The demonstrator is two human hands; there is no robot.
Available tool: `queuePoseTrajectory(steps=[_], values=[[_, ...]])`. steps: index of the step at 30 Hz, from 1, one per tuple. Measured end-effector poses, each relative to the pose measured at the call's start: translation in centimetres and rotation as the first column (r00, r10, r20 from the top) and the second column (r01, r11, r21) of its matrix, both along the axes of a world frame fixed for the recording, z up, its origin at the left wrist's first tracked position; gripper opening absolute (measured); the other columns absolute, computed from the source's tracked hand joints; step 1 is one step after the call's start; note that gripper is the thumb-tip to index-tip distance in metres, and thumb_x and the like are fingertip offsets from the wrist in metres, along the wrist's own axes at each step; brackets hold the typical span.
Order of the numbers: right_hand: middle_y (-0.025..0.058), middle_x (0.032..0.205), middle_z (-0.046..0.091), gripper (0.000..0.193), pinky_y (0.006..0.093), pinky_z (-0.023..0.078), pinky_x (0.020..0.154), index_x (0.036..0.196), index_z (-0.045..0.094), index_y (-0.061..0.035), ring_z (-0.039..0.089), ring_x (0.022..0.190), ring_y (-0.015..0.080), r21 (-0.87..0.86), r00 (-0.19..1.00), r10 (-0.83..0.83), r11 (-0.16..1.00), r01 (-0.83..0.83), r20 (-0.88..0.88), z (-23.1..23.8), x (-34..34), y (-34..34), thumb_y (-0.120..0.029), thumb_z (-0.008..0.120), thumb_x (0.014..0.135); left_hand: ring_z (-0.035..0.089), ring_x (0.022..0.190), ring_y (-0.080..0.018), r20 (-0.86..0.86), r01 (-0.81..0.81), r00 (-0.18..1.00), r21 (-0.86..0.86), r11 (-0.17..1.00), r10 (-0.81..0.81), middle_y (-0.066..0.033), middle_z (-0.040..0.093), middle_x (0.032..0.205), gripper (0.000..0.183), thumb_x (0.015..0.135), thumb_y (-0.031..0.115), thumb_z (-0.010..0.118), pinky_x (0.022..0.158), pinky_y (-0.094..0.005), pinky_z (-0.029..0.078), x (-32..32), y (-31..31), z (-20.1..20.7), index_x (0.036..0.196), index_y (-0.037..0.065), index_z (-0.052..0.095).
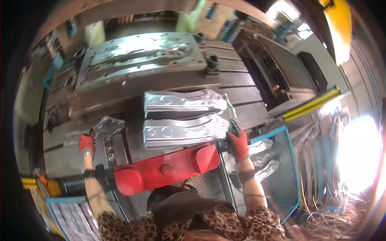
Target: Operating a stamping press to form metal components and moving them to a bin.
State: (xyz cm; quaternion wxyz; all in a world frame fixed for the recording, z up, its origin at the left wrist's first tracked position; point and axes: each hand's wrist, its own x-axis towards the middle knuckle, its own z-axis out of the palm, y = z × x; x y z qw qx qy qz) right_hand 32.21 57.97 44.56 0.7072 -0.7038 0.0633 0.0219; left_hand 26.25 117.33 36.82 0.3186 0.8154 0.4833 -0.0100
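Red metal bar (163, 169) as datum: off its left end, our red-gloved left hand (87, 143) meets a curved silver stamped part (108, 127), grip unclear; off its right end, our red-gloved right hand (239, 145) clasps a dark-handled silver tool (230, 111) beside two long silver stamped panels (181, 130).

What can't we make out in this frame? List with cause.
All in the head view:
Left hand: whether its fingers grip or just touch the formed metal part; blur and the back of the hand hide contact.
Right hand: its hold, if any, on the slim metal piece; blur.
Die plate: surface detail; glare.
Right bin: some contents; the right forearm covers them.
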Motion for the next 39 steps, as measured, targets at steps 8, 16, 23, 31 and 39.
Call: queuePoseTrajectory(steps=[8, 16, 23, 31, 39], values=[[0.0061, 0.070, 0.059, 0.052, 0.0286, 0.046, 0.056, 0.122, 0.049, -0.0028, 0.054, 0.061, 0.0111, -0.568, 0.992, -0.081, 0.814, 0.122, 0.097, -4.1, 3.4, -1.0, -0.012, 0.058, 0.072, 0.053, 0.057, -0.0164, 0.521, 0.639, 0.656, 0.001, 0.769, -0.546, -0.0064, 0.058, 0.068, 0.038, 0.086, 0.038, 0.055, 0.056, -0.0315, 0.044, 7.5, -16.7, 6.3, 0.096, 0.001, 0.060], [0.0018, 0.073, 0.058, 0.054, 0.0246, 0.045, 0.057, 0.127, 0.045, -0.0018, 0.051, 0.064, 0.0066, -0.580, 0.993, 0.046, 0.814, 0.024, 0.105, 3.5, -1.8, -0.3, -0.008, 0.059, 0.075, 0.054, 0.059, -0.0127, 0.624, 0.597, 0.624, 0.009, 0.802, -0.471, -0.0077, 0.061, 0.065, 0.019, 0.080, 0.017, 0.060, 0.056, -0.0314, 0.043, 8.8, -16.0, 6.4, 0.077, -0.001, 0.061], [0.0136, 0.079, 0.062, 0.057, 0.0296, 0.047, 0.060, 0.129, 0.042, -0.0031, 0.057, 0.065, 0.0128, -0.385, 0.977, 0.206, 0.907, -0.168, 0.057, 6.2, 4.0, 6.4, -0.010, 0.058, 0.074, 0.052, 0.064, -0.0101, 0.740, 0.409, 0.587, 0.078, 0.909, -0.328, -0.0022, 0.062, 0.071, 0.015, 0.081, 0.013, 0.059, 0.060, -0.0276, 0.042, 9.5, -6.1, 8.3, 0.084, -0.001, 0.064], [0.0219, 0.088, 0.061, 0.051, 0.0384, 0.046, 0.075, 0.124, 0.048, -0.0069, 0.059, 0.083, 0.0350, -0.534, 0.899, 0.284, 0.843, -0.068, 0.334, 5.1, 18.9, 18.9, -0.017, 0.056, 0.075, 0.054, 0.054, -0.0144, 0.705, 0.142, 0.698, 0.039, 0.989, -0.128, -0.0086, 0.064, 0.070, 0.022, 0.078, 0.021, 0.065, 0.052, -0.0322, 0.042, 20.6, 3.1, 9.2, 0.083, -0.001, 0.064], [0.0266, 0.100, 0.058, 0.044, 0.0414, 0.042, 0.086, 0.115, 0.050, -0.0023, 0.053, 0.098, 0.0412, -0.708, 0.928, 0.336, 0.694, -0.130, 0.159, 6.0, 22.1, 21.6, -0.020, 0.052, 0.075, 0.058, 0.065, -0.0136, 0.857, 0.109, 0.509, 0.028, 0.994, -0.080, -0.0067, 0.065, 0.087, 0.028, 0.079, 0.019, 0.065, 0.061, -0.0294, 0.046, 21.4, 3.0, 11.6, 0.100, 0.001, 0.062]])
